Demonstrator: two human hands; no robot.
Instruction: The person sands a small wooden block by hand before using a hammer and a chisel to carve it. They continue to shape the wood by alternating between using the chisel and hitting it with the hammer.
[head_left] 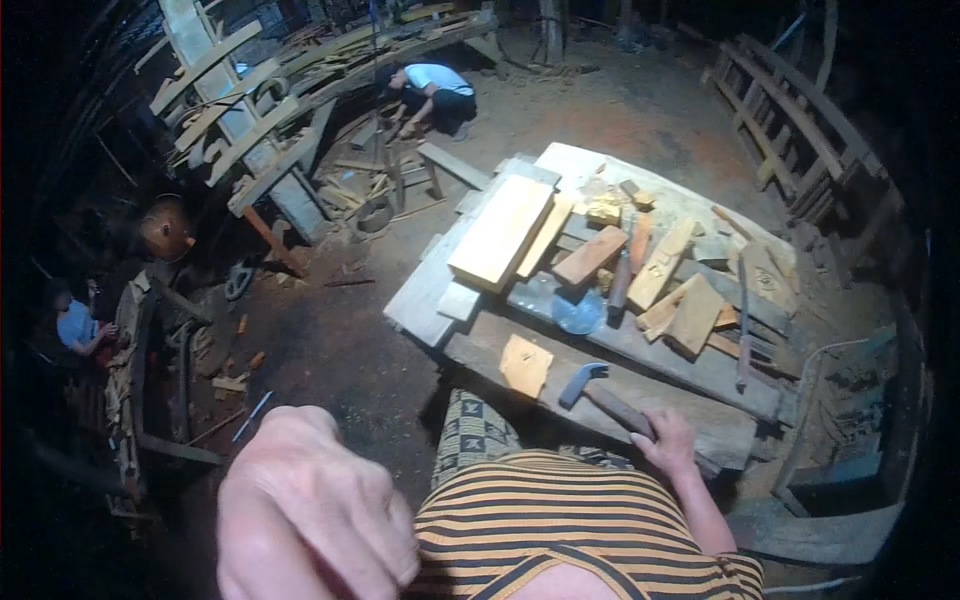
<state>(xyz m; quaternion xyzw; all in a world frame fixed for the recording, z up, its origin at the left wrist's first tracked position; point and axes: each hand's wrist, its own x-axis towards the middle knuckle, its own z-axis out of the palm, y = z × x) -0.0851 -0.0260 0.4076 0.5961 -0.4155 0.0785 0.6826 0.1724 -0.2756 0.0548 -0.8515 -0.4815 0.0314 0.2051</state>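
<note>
My right hand is closed around the end of the handle of a claw hammer. The dark hammer head is over the near plank of the workbench, close to a small flat piece of wood. Large and near the camera, my left hand is raised with its fingers curled in; whatever is inside it, if anything, is hidden. A thick pale wood block lies on the bench's left part. Beside it are several wood offcuts and a clear plastic bag.
A crouching person is at the back, near stacked planks. Another person sits at far left. A wooden rack stands at right. On the dirt floor, a thin light stick and wood scraps lie at left.
</note>
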